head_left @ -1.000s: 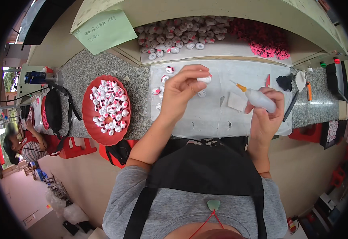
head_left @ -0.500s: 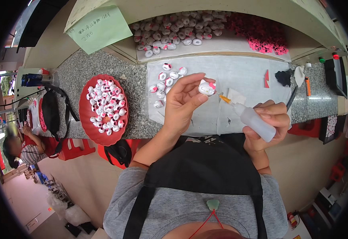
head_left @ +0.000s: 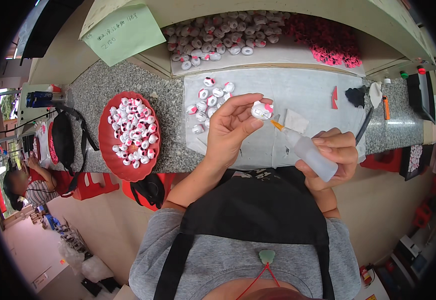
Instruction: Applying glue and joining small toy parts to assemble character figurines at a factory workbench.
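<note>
A small white toy head with a pink bow (head_left: 262, 110) sits pinched between the thumb and fingertips of the left hand (head_left: 233, 127), lifted above the front part of the pale work sheet (head_left: 308, 90) on the granite counter (head_left: 85, 100). The orange nozzle of a translucent squeeze bottle (head_left: 308, 152) points up and to the left, its tip just beside the lower right of the toy head; whether it touches cannot be told. The right hand (head_left: 334, 157) is wrapped around the bottle's body, fingers curled shut on it.

Half a second ago the toy head and the nozzle tip were already close together in much the same place, with the bottle lower in the right hand; a second ago the left hand was stretched farther out over the sheet with the piece at its fingertips, and the bottle was held higher and apart from it, so the two have since been brought together nearer the body.

Behind the left hand, a loose cluster of finished-looking white and pink heads (head_left: 210, 95) lies on the sheet. To the left, a red round tray (head_left: 109, 150) holds many more of them. At the back, a row of white heads (head_left: 218, 35) and a heap of pink bows (head_left: 328, 42) fill a shallow shelf. A green paper note (head_left: 125, 32) hangs at the upper left, and a black bag (head_left: 63, 140) lies beside the tray.
</note>
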A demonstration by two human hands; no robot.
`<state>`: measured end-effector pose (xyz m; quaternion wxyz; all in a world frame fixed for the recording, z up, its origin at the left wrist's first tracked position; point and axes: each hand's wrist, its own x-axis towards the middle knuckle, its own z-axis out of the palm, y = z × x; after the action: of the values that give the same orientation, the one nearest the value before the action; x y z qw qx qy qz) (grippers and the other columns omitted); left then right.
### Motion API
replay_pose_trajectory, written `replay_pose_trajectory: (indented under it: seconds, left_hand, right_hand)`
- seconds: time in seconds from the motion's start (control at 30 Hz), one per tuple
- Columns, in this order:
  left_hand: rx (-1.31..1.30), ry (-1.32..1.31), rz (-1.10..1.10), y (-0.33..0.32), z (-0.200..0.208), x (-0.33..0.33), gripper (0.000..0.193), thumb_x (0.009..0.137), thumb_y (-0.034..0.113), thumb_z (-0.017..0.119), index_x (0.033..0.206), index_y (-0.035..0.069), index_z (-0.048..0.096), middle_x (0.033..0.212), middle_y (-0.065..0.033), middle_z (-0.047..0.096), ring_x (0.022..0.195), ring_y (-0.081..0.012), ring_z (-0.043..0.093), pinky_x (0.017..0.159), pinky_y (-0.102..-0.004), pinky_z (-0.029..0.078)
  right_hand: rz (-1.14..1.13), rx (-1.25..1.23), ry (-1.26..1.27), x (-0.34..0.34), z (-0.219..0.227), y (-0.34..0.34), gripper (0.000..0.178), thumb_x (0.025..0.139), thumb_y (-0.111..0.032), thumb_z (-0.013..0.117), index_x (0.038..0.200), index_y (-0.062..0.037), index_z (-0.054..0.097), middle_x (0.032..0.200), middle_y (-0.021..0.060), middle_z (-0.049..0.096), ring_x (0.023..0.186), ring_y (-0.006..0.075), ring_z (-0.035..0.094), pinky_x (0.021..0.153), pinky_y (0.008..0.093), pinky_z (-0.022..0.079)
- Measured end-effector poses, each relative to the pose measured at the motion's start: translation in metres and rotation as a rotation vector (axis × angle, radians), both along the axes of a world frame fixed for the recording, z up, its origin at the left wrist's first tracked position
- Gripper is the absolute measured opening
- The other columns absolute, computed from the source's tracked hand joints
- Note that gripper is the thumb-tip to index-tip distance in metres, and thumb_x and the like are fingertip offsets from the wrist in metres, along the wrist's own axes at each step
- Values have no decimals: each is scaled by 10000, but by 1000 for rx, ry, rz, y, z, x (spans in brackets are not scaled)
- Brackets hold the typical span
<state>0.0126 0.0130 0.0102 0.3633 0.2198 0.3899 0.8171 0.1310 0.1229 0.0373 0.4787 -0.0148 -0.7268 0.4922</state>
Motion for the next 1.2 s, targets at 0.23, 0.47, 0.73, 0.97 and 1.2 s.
replay_pose_trajectory:
  seconds: [0.23, 0.47, 0.73, 0.97, 1.2]
  left_hand:
    - [-2, -17, 6, 0, -1, 0, 351, 710, -49, 519, 1047, -21, 425, 1009, -137, 502, 966, -169, 469, 833, -268, 359]
    - [2, -15, 2, 0, -1, 0, 351, 712, -45, 520, 1048, -20, 424, 1009, -138, 503, 962, -166, 471, 837, -267, 357]
    - [-70, -2, 28, 1, 0, 1, 387, 689, 1, 557, 1051, -24, 424, 993, -169, 502, 871, -190, 517, 797, -298, 386]
    - [-79, 25, 37, 1, 1, 3, 379, 685, -22, 552, 1045, -23, 432, 991, -162, 504, 897, -185, 503, 802, -293, 385]
    - [-90, 315, 90, 1, -5, 2, 347, 669, -89, 534, 1004, -23, 473, 996, -127, 487, 943, -193, 471, 813, -286, 374]
  right_hand:
    - [32, 5, -7, 1, 2, 1, 360, 566, -106, 713, 790, -69, 433, 759, 68, 455, 562, 129, 446, 520, 228, 399]
    - [16, 14, 19, -1, 0, 1, 364, 583, -118, 703, 813, -70, 424, 772, 69, 443, 565, 125, 432, 521, 232, 402]
    - [70, 21, 69, -2, -3, 3, 459, 471, -7, 750, 820, -54, 456, 797, 92, 464, 588, 149, 486, 513, 240, 415]
    - [70, 23, 76, -2, -2, 3, 465, 461, -7, 756, 820, -51, 463, 789, 94, 468, 578, 150, 485, 502, 241, 413]
    - [59, 29, 21, -2, -1, 1, 412, 516, -41, 728, 816, -61, 446, 783, 82, 459, 583, 144, 472, 514, 235, 413]
